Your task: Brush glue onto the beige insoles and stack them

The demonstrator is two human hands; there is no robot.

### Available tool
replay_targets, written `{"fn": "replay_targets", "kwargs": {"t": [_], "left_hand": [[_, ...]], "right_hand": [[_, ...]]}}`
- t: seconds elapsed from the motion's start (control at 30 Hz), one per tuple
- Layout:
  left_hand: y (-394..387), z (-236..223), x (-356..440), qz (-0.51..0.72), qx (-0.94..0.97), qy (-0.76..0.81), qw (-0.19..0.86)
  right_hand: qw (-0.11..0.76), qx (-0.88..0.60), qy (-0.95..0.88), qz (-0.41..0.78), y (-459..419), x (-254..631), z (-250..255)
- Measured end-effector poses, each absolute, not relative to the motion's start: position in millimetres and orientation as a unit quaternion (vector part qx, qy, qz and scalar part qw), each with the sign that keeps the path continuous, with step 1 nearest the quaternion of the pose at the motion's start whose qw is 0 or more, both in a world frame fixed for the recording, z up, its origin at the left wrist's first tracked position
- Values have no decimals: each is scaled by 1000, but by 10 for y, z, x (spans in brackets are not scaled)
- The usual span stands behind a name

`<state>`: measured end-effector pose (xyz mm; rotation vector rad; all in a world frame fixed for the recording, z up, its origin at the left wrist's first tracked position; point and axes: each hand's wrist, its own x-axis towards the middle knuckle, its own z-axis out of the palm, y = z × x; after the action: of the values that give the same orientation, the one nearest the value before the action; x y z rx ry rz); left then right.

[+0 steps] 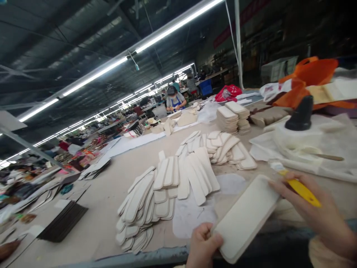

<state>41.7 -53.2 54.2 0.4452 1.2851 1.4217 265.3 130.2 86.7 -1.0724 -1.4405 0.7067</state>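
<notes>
An off-white panel with rounded corners [247,219] is tilted in front of me, over the table's near edge. My left hand [205,243] is closed on its lower left corner, thumb on top. My right hand [309,212] is closed around a flat brush with a yellow handle [302,190], its pale bristle end pointing up and left. Fingers of that hand also touch the panel's upper right edge. Fanned piles of similar panels [141,199] lie to the left, with more overlapping panels [231,149] behind.
A white tub [292,139] with a black cone-shaped piece [301,113] stands at right, a thin stick [329,157] beside it. Stacked panels [227,119] are farther back. Dark sheets [64,219] lie at left near another person's hand [9,248]. A co-worker [175,100] is across the table.
</notes>
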Motion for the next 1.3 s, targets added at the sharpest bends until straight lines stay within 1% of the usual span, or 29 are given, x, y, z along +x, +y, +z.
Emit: {"fn": "replay_targets", "kwargs": {"t": [0.1, 0.2, 0.27, 0.3, 0.37, 0.43, 0.5, 0.57, 0.63, 0.7, 0.77, 0.83, 0.9, 0.97, 1.03, 1.1, 1.2, 1.3], "left_hand": [[-539, 775, 151, 599, 200, 547, 550], [-451, 1212, -184, 616, 214, 532, 540], [-314, 1559, -464, 630, 260, 541, 492], [-225, 1725, -620, 634, 291, 557, 451], [-26, 2001, -954, 648, 301, 569, 408], [166, 2171, -1292, 661, 298, 589, 357], [310, 2230, -1587, 667, 285, 622, 297], [381, 2196, -1797, 651, 262, 670, 244], [376, 2099, -1906, 609, 235, 730, 201], [308, 1960, -1921, 554, 217, 789, 154], [199, 1775, -1838, 506, 225, 827, 95], [68, 1527, -1628, 465, 289, 836, 30], [-58, 1223, -1278, 400, 441, 803, -27], [-147, 906, -827, 357, 570, 740, -4], [-172, 643, -362, 291, 658, 691, 72], [-127, 481, 23, 214, 697, 669, 140], [27, 435, 350, 132, 716, 660, 187], [209, 537, 429, 82, 723, 659, 190]], "right_hand": [[558, -474, -572, 370, 1238, 2555, 868], [560, -500, -552, 364, 1242, 2480, 816], [555, -514, -553, 350, 1270, 2460, 769], [552, -516, -557, 346, 1286, 2458, 748], [551, -509, -569, 338, 1310, 2463, 720], [550, -500, -584, 326, 1321, 2476, 712], [545, -503, -592, 315, 1316, 2495, 724], [543, -503, -592, 318, 1299, 2520, 751], [555, -489, -579, 343, 1284, 2547, 778], [572, -470, -557, 377, 1289, 2579, 787], [580, -466, -546, 385, 1316, 2623, 775], [570, -485, -566, 346, 1355, 2682, 752], [540, -515, -607, 275, 1392, 2752, 729], [495, -538, -646, 219, 1423, 2822, 711], [464, -544, -670, 199, 1443, 2882, 696], [450, -540, -685, 193, 1448, 2931, 686], [447, -524, -698, 193, 1435, 2982, 691], [451, -511, -702, 207, 1420, 3011, 720]]}}
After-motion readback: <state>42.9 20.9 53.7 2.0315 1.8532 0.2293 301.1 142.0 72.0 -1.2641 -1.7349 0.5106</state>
